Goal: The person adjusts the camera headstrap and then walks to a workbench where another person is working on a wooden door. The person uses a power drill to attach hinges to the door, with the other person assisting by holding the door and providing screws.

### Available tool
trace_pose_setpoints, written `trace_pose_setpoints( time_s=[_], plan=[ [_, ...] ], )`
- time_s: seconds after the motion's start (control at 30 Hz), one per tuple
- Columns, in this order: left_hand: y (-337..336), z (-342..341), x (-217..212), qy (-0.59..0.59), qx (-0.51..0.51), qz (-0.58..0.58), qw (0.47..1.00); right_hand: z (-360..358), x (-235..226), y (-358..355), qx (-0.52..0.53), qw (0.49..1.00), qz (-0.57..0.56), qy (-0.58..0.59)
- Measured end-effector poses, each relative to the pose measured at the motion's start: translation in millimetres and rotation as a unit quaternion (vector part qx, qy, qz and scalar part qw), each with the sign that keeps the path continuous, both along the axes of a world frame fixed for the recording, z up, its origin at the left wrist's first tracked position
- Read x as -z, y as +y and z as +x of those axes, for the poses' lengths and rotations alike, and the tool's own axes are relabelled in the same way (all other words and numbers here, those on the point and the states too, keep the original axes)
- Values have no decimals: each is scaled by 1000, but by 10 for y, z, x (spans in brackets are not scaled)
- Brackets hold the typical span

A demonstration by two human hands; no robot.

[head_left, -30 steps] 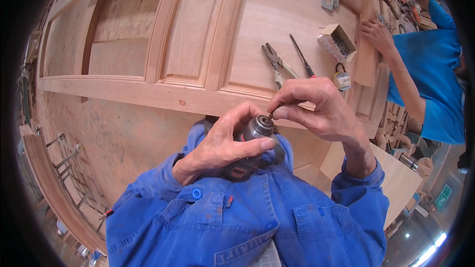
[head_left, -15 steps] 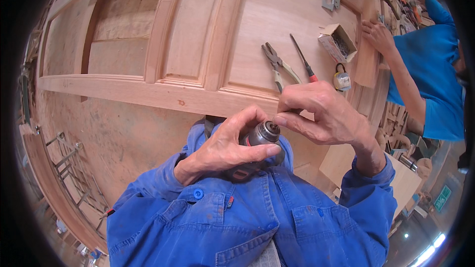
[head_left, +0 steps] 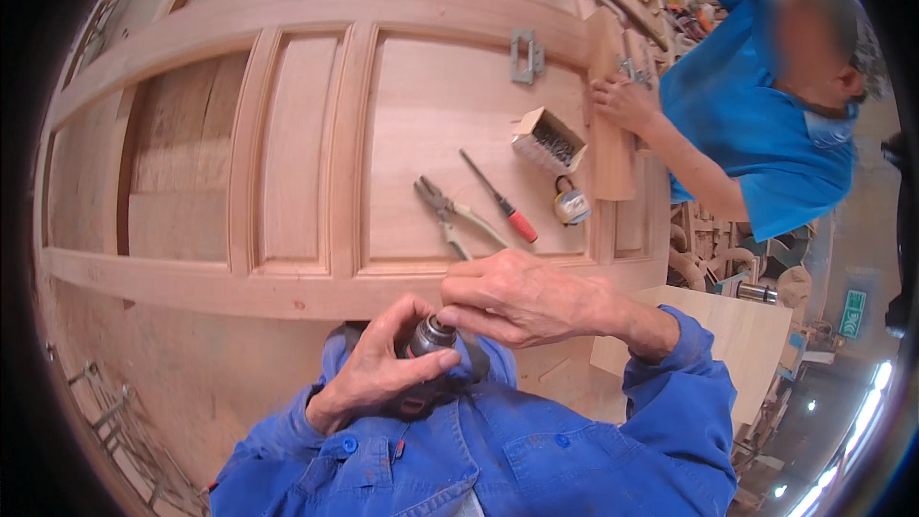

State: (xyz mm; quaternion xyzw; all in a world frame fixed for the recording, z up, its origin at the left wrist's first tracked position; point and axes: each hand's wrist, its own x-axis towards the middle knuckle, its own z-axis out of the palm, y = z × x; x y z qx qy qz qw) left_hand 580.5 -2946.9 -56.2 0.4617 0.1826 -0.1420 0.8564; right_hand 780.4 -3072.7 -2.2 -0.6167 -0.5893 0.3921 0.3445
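My left hand (head_left: 369,375) is wrapped round the front of a cordless drill (head_left: 434,335), which is held close to my body with its chuck pointing up and away. At the chuck's tip, my right hand (head_left: 526,302) has thumb and fingers pinched together; whatever is between them is too small to make out. Just beyond the right hand, on a wooden panelled door (head_left: 459,86), lie pliers (head_left: 442,203) with pale handles and a red-handled screwdriver (head_left: 507,206). An open carton of screws (head_left: 550,141) and a tape measure (head_left: 571,203) are to their right.
A metal hinge (head_left: 523,57) lies farther up the door. On the right, a co-worker in a blue shirt (head_left: 756,124) rests a hand on a wood strip (head_left: 608,96) across the door. A pale board (head_left: 708,345) stands beside my right arm; metal clamps (head_left: 105,402) are at lower left.
My view has shifted, so the door and tools appear farther left and lower, and more of the co-worker shows. Both hands stay at the drill, the right still pinching at the chuck.
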Motion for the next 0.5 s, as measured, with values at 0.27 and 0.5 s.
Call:
trace_pose_setpoints(
  time_s=[0.27,0.5],
  plan=[
    [23,29,-29,-8,32,46,998,87,-166,14,-31,978,-206,5],
    [71,82,-77,0,40,19,999,-31,-100,-124,26,998,-53,-17]
  ],
)
